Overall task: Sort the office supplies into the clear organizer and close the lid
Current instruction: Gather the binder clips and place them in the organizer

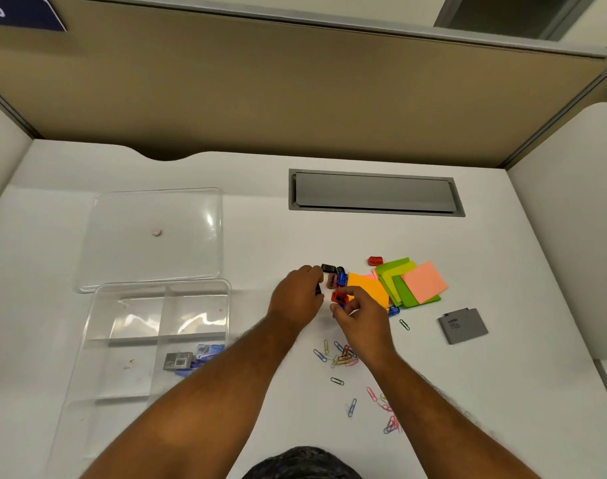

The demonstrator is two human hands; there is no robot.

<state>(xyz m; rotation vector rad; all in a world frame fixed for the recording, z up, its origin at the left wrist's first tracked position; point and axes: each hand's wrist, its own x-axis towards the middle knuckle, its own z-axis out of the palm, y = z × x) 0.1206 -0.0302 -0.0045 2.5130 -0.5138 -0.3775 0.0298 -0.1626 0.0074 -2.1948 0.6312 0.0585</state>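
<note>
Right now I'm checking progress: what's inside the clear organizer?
The clear organizer holds a grey staple box and some blue items in one right-hand compartment. The other visible compartments look empty; the left forearm covers its near right corner.

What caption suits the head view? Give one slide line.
Both hands gather small sharpeners beside sticky notes; clear organizer waits open, lid behind.

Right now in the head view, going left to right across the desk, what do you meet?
Clear organizer → left hand → right hand, pinching a red sharpener → sticky notes → grey staple box.
</note>
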